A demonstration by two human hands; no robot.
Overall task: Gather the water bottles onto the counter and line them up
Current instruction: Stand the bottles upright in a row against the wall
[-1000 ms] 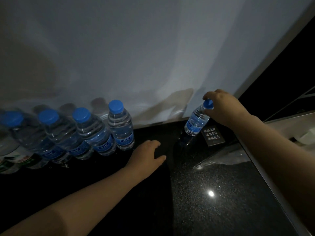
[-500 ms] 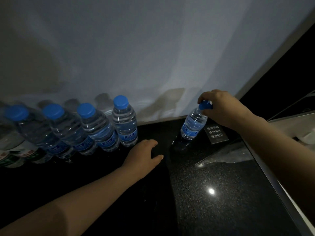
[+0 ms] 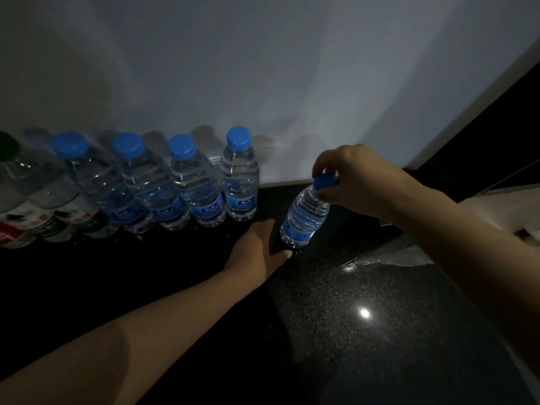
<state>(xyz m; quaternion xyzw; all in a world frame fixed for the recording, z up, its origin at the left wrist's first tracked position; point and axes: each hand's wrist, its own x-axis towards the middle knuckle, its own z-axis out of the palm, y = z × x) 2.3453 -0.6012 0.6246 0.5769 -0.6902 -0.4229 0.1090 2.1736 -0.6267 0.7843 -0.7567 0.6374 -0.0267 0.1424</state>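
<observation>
1. A small clear plastic bottle (image 3: 304, 222), ribbed round its body and banded with a blue label, is gripped by the right hand (image 3: 362, 182). The fingers (image 3: 323, 163) and thumb are curled round its blue screw cap (image 3: 325, 181) from above.
2. The bottle is held tilted, with the cap leaning to the right and the base low over the desk (image 3: 350, 355). Whether the base touches the surface cannot be told.
3. The left hand (image 3: 257, 249) is laid palm down on the desk and holds nothing. Its fingers (image 3: 267, 232) are straight and close together, and the thumb tip lies just beside the base of the tilted bottle.
4. A row of four bottles (image 3: 198, 191) of the same kind, with round blue caps, is stood against the wall (image 3: 263, 68). They stand side by side, to the left of the held one and apart from it.
5. Further left, green-labelled bottles (image 3: 58, 217) are set in the same line. One dark green cap (image 3: 7, 146) can be made out, but the rest is blurred.
6. The desk is made of black polished stone, finely speckled. A small round spot of light (image 3: 364, 313) is reflected in it.
7. The wall is pale and smooth, and soft grey shadows of the caps are cast on it.
</observation>
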